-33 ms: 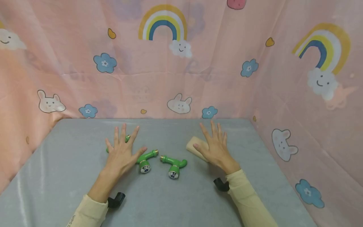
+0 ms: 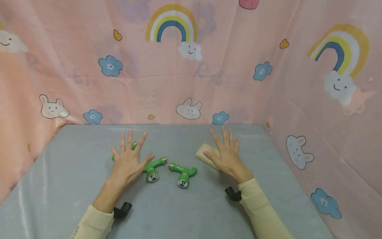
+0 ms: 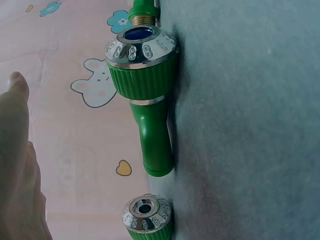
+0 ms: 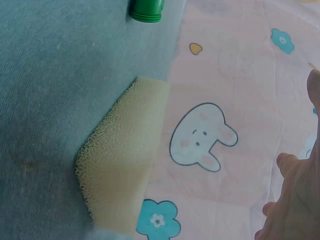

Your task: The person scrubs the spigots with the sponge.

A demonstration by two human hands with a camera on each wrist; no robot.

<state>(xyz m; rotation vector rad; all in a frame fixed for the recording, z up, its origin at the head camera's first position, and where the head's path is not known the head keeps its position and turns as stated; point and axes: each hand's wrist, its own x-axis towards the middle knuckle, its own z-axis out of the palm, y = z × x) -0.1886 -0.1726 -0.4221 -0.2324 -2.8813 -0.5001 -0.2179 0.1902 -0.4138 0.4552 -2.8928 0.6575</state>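
Fingers spread wide, my left hand (image 2: 127,164) hovers over the left part of the table and holds nothing. Beneath and behind it lies a green faucet (image 2: 134,145), mostly hidden. By its thumb is a second green faucet (image 2: 153,170) with a chrome-capped knob, seen close up as a faucet (image 3: 145,85) in the left wrist view. Just right of that rests a third green faucet (image 2: 184,173), its brass-coloured threaded end pointing left. My right hand (image 2: 228,158), also spread and holding nothing, is above a pale yellow sponge (image 2: 205,154), whose porous side (image 4: 120,155) shows in the right wrist view.
A grey cloth covers the table (image 2: 185,215). Its far edge meets a pink curtain (image 2: 226,86) printed with rainbows, rabbits and flowers, which also runs along the right side. Black wrist mounts (image 2: 122,210) sit below both sleeves.
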